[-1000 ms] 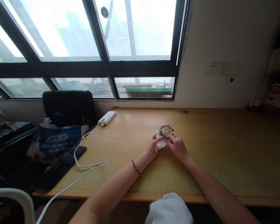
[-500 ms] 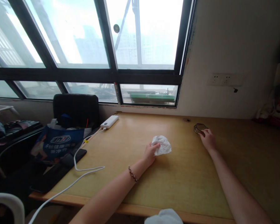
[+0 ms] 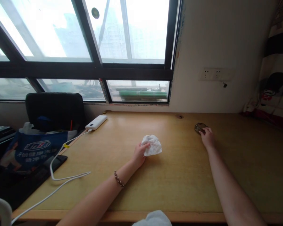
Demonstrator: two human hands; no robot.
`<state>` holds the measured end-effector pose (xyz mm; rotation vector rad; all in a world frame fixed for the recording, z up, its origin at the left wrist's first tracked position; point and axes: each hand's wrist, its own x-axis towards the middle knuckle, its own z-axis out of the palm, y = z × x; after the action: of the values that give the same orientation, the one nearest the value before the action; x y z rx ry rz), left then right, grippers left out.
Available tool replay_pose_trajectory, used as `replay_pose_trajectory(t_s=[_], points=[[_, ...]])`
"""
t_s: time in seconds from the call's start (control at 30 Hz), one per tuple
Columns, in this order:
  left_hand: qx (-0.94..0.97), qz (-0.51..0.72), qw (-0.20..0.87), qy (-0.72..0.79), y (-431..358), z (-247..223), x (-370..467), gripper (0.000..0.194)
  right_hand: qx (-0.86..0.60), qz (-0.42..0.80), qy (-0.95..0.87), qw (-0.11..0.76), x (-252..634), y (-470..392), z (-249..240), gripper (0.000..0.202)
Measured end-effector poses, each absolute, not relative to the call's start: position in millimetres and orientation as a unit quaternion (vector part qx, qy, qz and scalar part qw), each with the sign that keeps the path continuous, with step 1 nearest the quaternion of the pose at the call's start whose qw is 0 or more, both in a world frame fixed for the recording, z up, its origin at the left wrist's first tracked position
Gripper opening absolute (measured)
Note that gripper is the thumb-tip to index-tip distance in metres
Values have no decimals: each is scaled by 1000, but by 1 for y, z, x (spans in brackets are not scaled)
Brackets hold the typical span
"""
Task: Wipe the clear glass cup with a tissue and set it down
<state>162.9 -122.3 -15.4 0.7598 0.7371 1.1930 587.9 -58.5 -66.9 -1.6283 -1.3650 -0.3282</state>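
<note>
My left hand is closed on a crumpled white tissue, held just over the middle of the desk. A braided bracelet circles that wrist. Farther right, my right hand has its fingers closed on the near right edge of a small, round, dark brown dish that looks like glass. The dish appears to be at the desk surface; whether it rests fully on it I cannot tell.
A white power bank with a white cable lies along the desk's left edge. Beyond that edge are a blue bag and a black chair. Wall sockets are above the desk, and a window is behind it.
My view has turned to the right. The dish, tilted up in my right hand before, now looks lower and flatter. My left hand keeps hold of the tissue.
</note>
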Motion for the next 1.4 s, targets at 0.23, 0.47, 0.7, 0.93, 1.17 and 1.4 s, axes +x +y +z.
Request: replay_pose_trajectory(t_s=[0.23,0.47,0.7,0.93,1.17,1.4], points=[[340,535,698,333,-124,-13,164,29,-674,-143,-550,472,591,-58,-70,25],[339,524,703,341,-125,-11,165,30,-671,-128,-553,478,590,-58,-69,19],[338,509,724,321,-126,-7,166,30,-689,-128,-535,471,584,-64,-63,23],[333,484,747,312,-128,-7,168,33,-694,-39,-435,572,490,-82,-18,36],[373,452,757,288,-129,-8,170,36,-403,627,-429,510,325,-131,9,37],[434,452,707,328,-123,-19,169,40,-443,547,-388,595,314,-143,-9,30]])
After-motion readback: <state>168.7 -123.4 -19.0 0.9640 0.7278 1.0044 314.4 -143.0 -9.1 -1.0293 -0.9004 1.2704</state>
